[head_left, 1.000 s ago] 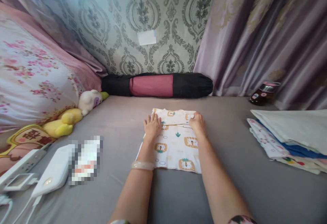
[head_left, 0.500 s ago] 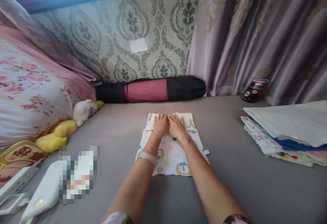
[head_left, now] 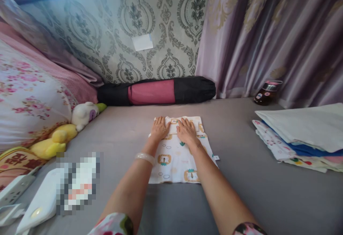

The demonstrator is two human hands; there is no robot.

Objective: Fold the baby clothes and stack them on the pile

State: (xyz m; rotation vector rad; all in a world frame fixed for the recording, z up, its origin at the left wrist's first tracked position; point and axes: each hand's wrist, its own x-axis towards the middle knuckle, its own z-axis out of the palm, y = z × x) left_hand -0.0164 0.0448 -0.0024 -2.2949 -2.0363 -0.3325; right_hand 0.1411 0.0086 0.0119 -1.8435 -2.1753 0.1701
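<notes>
A white cloth printed with lions, green leaves and small outlines lies flat on the grey sheet, its far end folded over into a band. My left hand rests palm down on the left part of that band, fingers stretched forward. On the band's middle and right lies my right hand, also flat with its fingers spread. A gap shows between the two hands. A small white tag sticks out from the cloth's right edge. Whatever lies under the palms is hidden.
Folded cloths are stacked at the right. A dark jar stands by the curtain. A black and pink rolled bag lies along the wall. Plush toys, a white device and a power strip sit at the left.
My left hand has slid left along the folded band, away from my right hand, which has shifted slightly right. More of the lion print shows between my arms.
</notes>
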